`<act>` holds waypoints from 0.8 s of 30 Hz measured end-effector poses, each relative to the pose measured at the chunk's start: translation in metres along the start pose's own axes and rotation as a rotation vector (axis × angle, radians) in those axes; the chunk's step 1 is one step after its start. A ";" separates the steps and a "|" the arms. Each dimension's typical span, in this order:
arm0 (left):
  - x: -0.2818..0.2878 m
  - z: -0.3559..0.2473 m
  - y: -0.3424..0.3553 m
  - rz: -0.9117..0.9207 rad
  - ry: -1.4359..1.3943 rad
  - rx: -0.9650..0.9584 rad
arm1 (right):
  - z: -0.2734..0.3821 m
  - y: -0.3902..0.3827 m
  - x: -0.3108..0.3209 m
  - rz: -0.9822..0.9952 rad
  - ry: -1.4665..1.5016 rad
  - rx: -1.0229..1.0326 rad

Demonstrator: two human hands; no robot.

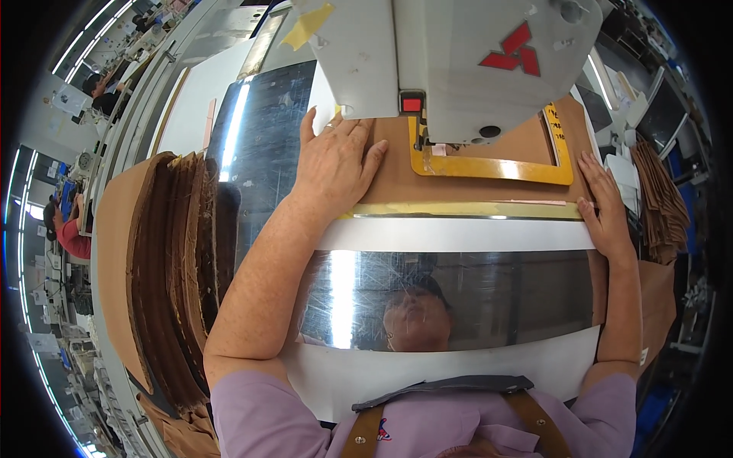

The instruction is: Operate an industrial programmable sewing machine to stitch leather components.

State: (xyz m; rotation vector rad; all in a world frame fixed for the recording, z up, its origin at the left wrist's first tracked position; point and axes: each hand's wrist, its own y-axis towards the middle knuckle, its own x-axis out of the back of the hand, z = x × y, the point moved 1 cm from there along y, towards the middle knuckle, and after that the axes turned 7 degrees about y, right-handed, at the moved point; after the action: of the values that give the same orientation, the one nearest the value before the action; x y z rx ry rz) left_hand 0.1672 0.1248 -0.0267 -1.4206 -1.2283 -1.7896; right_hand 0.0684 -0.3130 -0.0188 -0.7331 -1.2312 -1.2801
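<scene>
Fingers of the left hand (334, 159) are lying spread, released, at nine o'clock on the brown sheet (393, 182); those of the right hand (608, 210) are resting, unclenched, at its three o'clock edge. Between them a yellow frame (496, 170) is sitting on it, a white machine head (450, 69) looming at twelve.

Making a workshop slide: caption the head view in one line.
Left hand and right hand touch brown material, flanking a yellow frame at a machine.
</scene>
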 end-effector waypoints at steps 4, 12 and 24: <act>-0.002 0.009 -0.010 -0.138 -0.010 -0.028 | -0.002 -0.002 -0.001 -0.027 -0.029 0.012; 0.042 -0.023 -0.042 0.083 -0.145 -0.074 | 0.001 -0.009 0.011 -0.009 -0.025 0.169; 0.023 -0.011 -0.038 0.050 -0.044 -0.081 | 0.002 -0.004 0.004 0.071 0.029 0.108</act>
State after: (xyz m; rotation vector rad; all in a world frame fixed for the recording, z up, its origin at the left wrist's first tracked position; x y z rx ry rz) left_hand 0.1233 0.1346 -0.0172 -1.5298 -1.1429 -1.8014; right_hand 0.0634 -0.3128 -0.0152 -0.6722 -1.2308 -1.1534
